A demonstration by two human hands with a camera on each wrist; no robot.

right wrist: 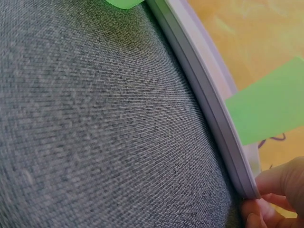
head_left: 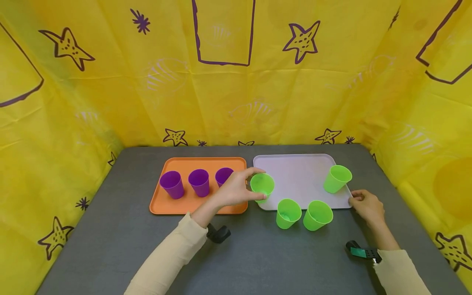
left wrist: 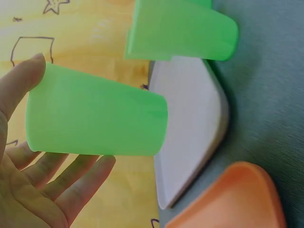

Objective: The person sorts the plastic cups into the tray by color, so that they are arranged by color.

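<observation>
My left hand grips a green cup between thumb and fingers, upright over the left end of the pale lilac tray. In the left wrist view this green cup is clear of the surface. At the tray's near right corner, my right hand pinches the rim; the right wrist view has the thumb on top and fingers below. Another green cup stands on the tray's right end. Two more, a green cup and a green cup, stand just before its near edge.
An orange tray lies to the left, bearing three purple cups in a row: one at left, one in the middle, and one partly behind my left hand. Yellow patterned cloth hangs around the grey table.
</observation>
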